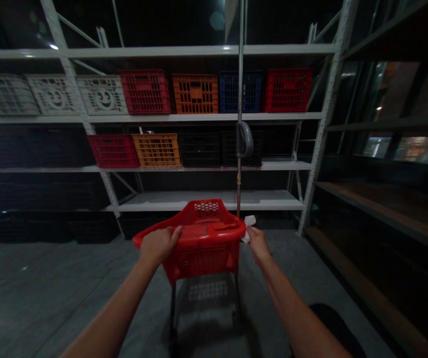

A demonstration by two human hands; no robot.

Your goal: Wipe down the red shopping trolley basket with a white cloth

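A small red plastic shopping cart (202,258) stands in front of me on dark legs. My left hand (158,244) is wrapped over the left part of its handle bar, with the thumb lying on top. At the cart's right corner my right hand (257,241) is closed on a crumpled white cloth or tissue (250,221), which pokes out above and below the fingers against the red rim. A tall metal pole (240,89) rises beside that corner, with a grey oval loop (245,140) partway up.
Ahead stands a white metal rack (206,118) with red, orange, blue, white and dark plastic crates, among them an orange crate (195,93). Brown-topped shelving (381,209) runs along the right. Dark stacked crates fill the left, and grey floor (68,293) lies around the cart.
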